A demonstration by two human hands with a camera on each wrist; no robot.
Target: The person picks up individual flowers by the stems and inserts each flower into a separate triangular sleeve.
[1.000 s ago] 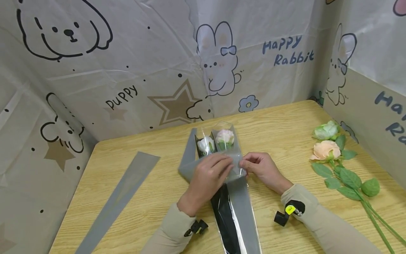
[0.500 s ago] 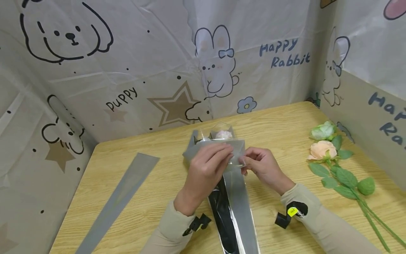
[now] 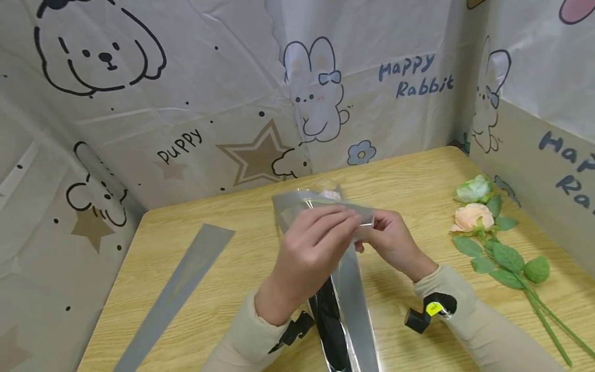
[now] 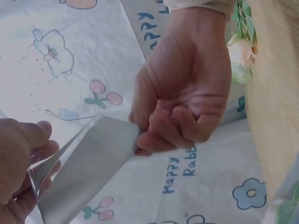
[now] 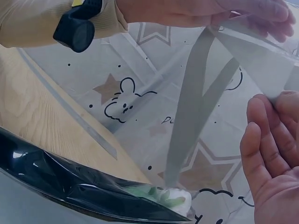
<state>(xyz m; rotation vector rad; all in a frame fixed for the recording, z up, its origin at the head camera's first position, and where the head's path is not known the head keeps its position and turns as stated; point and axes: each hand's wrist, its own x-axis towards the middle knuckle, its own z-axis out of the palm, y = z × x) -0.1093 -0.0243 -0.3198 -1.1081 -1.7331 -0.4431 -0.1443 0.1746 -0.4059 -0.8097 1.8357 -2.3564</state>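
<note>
Both hands hold a grey translucent wrapping sheet [image 3: 293, 202], raised over two sleeved flowers. My left hand [image 3: 321, 253] pinches its edge from the left. On the other side, my right hand [image 3: 395, 243] pinches the sheet's right corner between thumb and fingers. The sheet [image 4: 93, 163] stretches folded between the two hands in the left wrist view. Beneath lie a black-fronted sleeve [image 3: 329, 325] and a grey sleeve [image 3: 360, 310], side by side. A pale pink flower [image 3: 331, 194] peeks above the sheet; a white flower [image 5: 180, 200] shows in the right wrist view.
Another grey strip [image 3: 178, 289] lies flat on the wooden table [image 3: 409, 186] at the left. At the right are a peach rose [image 3: 471, 218] and a pale green flower [image 3: 474, 189] with long leafy stems. A printed cloth [image 3: 209, 108] walls the table's back and sides.
The sheet has been lifted from the flowers' front, now covering the white flower and most of the pink one. Both hands have moved slightly up, the left also rightward, closer to the right.
</note>
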